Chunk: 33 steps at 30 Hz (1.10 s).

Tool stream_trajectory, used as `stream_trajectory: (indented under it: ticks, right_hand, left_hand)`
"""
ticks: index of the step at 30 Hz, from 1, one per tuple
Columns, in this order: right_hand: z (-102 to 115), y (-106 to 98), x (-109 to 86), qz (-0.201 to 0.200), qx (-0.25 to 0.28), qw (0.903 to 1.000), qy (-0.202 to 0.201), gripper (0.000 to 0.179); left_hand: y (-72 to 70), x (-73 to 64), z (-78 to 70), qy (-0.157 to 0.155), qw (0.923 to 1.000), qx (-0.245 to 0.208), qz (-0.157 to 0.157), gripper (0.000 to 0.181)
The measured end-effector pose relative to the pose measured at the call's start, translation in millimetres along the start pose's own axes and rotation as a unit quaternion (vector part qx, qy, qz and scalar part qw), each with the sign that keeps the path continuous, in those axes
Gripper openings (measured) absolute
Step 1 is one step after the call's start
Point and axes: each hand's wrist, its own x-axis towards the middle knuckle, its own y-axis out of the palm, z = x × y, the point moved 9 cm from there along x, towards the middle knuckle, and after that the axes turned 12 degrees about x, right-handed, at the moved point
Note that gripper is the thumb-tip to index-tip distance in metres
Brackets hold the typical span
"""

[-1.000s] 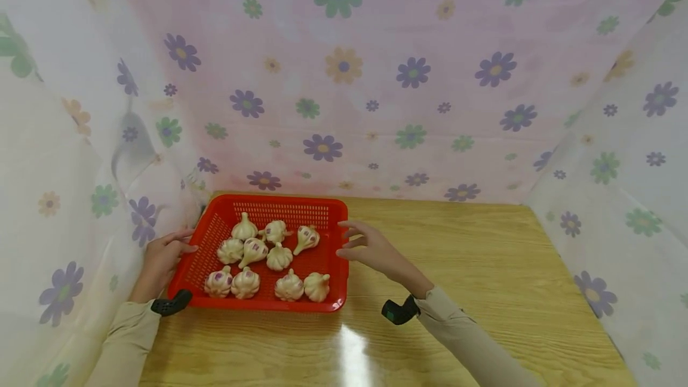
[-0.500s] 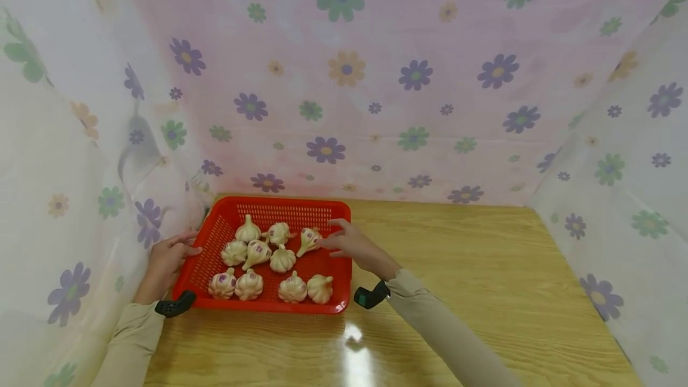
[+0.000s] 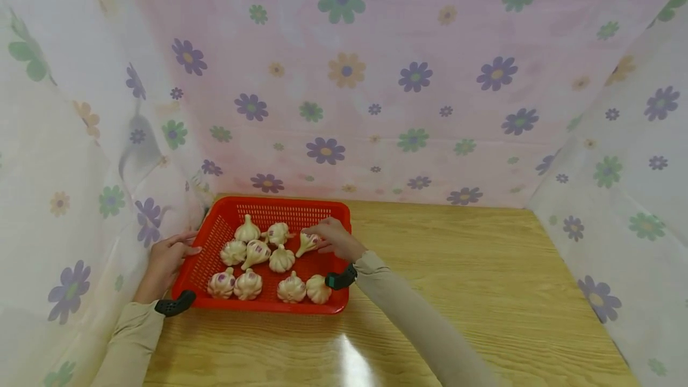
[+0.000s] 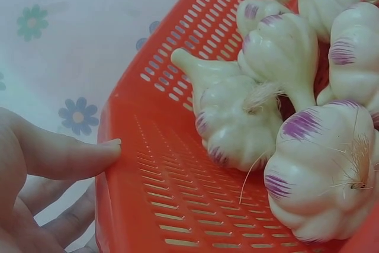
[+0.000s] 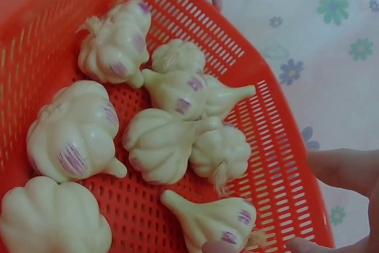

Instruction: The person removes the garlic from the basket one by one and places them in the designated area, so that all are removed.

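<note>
Several garlic bulbs point(image 3: 257, 252), cream with purple streaks on some, lie in a red plastic basket point(image 3: 252, 306). My left hand point(image 3: 166, 261) holds the basket's left side. In the left wrist view its thumb point(image 4: 71, 157) lies over the rim, with the other fingers outside. My right hand point(image 3: 338, 237) is over the basket's right side, fingers spread around the rightmost garlic bulb point(image 3: 306, 245). In the right wrist view one fingertip point(image 5: 218, 247) overlaps that bulb point(image 5: 216, 220), while other fingers stand apart from it; firm contact is unclear.
The basket stands on a wood-grain table point(image 3: 457, 267), near its left side. Flower-printed cloth point(image 3: 376, 76) encloses the back and both sides. More garlic bulbs point(image 3: 319, 289) lie near the front wall, one partly behind the right wrist's black device point(image 3: 341, 279).
My right hand has moved left from the basket's right rim to the rightmost garlic bulb. The left hand keeps its place on the basket's left side.
</note>
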Motion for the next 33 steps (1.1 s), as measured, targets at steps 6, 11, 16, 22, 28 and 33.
stream_trajectory:
  ticks: [6, 11, 16, 22, 28, 33]
  right_hand:
    - [-9, 3, 19.7, -0.052, -0.01, 0.9986, -0.002, 0.058]
    - [-14, 6, 29.8, -0.086, -0.036, 0.9956, -0.009, 0.064]
    - [-22, 0, 39.9, -0.124, -0.069, 0.9898, 0.001, 0.063]
    - [-26, -8, 45.0, -0.152, -0.094, 0.9838, 0.008, 0.054]
    - [-26, -6, 48.7, -0.141, -0.08, 0.9868, 0.001, 0.051]
    - [-26, -4, 52.2, -0.14, -0.067, 0.9879, -0.007, 0.048]
  left_hand:
    - [-0.4, 0.4, -1.1, 0.0, 1.0, -0.004, 0.003, 0.059]
    - [-2.5, -0.5, -3.6, 0.004, 1.0, -0.005, 0.002, 0.06]
    - [-1.2, -0.6, -2.1, 0.005, 1.0, -0.005, 0.003, 0.059]
    - [1.2, -1.7, 1.7, -0.007, 1.0, 0.0, -0.001, 0.059]
    - [-0.1, -1.0, 1.9, -0.007, 0.9999, 0.007, -0.006, 0.058]
    - [-1.0, 0.0, 1.2, -0.006, 0.9999, 0.01, -0.003, 0.059]
